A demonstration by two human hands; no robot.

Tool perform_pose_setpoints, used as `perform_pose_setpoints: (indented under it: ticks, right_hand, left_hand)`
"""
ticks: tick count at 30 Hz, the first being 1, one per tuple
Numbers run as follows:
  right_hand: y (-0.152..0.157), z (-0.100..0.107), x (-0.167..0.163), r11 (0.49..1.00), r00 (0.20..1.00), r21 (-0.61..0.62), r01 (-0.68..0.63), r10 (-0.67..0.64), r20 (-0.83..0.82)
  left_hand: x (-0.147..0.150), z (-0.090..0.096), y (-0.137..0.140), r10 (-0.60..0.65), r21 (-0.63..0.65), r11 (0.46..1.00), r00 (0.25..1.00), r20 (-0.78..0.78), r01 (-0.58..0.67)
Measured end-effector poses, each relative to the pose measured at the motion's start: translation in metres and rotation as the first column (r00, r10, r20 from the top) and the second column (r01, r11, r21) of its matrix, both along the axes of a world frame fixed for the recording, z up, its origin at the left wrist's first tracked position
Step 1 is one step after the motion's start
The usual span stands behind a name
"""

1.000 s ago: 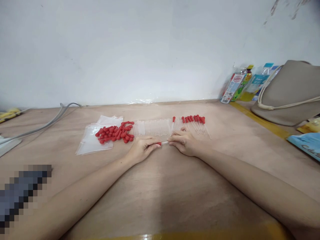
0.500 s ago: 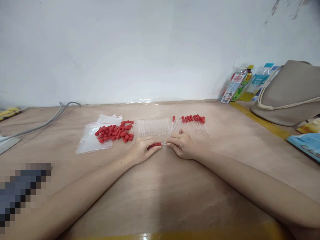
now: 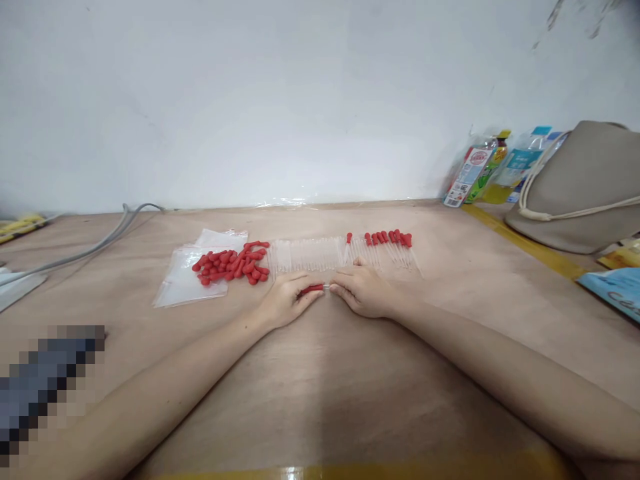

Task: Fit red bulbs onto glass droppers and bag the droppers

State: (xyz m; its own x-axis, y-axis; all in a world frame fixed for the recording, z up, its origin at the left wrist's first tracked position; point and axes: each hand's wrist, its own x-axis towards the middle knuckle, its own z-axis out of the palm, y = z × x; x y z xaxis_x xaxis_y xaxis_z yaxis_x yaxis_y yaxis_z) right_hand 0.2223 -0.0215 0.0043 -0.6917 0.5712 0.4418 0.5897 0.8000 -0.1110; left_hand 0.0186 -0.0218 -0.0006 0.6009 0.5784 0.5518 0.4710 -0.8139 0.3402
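My left hand (image 3: pixel 286 301) is closed on a red rubber dropper bulb (image 3: pixel 314 288), pinching it between thumb and fingers so that its open end points toward my right. My right hand (image 3: pixel 364 292) is closed around a clear pipette tube (image 3: pixel 327 286), only a short bit of which shows between my fingertips, in line with the bulb and meeting its end. Both hands are low over the bench (image 3: pixel 320 393), near each other in front of me. Just beyond them lies a row of bare clear tubes (image 3: pixel 313 255), side by side. At the right of that row are the capped droppers (image 3: pixel 395 237), red ends away from me, some of them slanting. Left of the row, a heap of loose red bulbs (image 3: pixel 231 265) lies partly on clear plastic bags (image 3: pixel 175 283). Farther right, drink bottles (image 3: pixel 496 192) stand by the wall beside a grey-beige drawstring bag (image 3: pixel 585 187).
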Motion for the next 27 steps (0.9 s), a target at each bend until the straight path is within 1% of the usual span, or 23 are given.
perform_pose_setpoints:
  ticks: [3,5,6,7,10,12,14,17,21,23,27]
  right_hand:
    - [0.002,0.009,0.003,0.997,0.995,-0.016,0.081,-0.08,0.052]
    - [0.007,0.016,0.009,0.977,0.98,-0.086,0.198,-0.195,0.043]
    - [0.011,0.019,0.013,0.952,0.962,-0.14,0.274,-0.273,0.021]
    - [0.015,0.022,0.019,0.915,0.934,-0.201,0.349,-0.357,-0.003]
    - [0.031,0.032,0.041,0.768,0.813,-0.353,0.535,-0.582,-0.034]
    - [0.042,0.037,0.057,0.66,0.717,-0.413,0.628,-0.696,-0.022]
    - [0.052,0.04,0.072,0.579,0.632,-0.429,0.694,-0.775,-0.023]
    - [0.062,0.039,0.086,0.498,0.548,-0.385,0.777,-0.836,0.024]
    - [0.067,0.031,0.089,0.421,0.49,-0.356,0.834,-0.862,0.13]
    - [0.067,0.028,0.087,0.401,0.479,-0.347,0.848,-0.86,0.175]
    - [0.064,0.027,0.084,0.403,0.481,-0.314,0.86,-0.846,0.231]
  left_hand:
    - [-0.001,0.002,0.0,0.085,0.021,0.996,0.996,0.024,-0.085]
    - [-0.003,0.003,0.0,0.167,0.031,0.985,0.985,0.036,-0.168]
    - [-0.004,0.003,0.001,0.196,0.024,0.98,0.98,0.035,-0.197]
    - [-0.004,0.003,0.001,0.208,0.007,0.978,0.978,0.028,-0.208]
    - [-0.006,0.002,0.002,0.175,-0.054,0.983,0.984,-0.009,-0.175]
    - [-0.006,0.001,0.003,0.155,-0.073,0.985,0.988,-0.026,-0.157]
    - [-0.005,0.0,0.003,0.151,-0.075,0.985,0.988,-0.032,-0.153]
    - [-0.005,0.0,0.004,0.152,-0.069,0.986,0.987,-0.043,-0.155]
    - [-0.005,0.0,0.004,0.15,-0.065,0.986,0.988,-0.047,-0.153]
    - [-0.005,0.0,0.004,0.148,-0.066,0.986,0.988,-0.051,-0.151]
    - [-0.005,-0.001,0.005,0.146,-0.063,0.987,0.988,-0.057,-0.15]
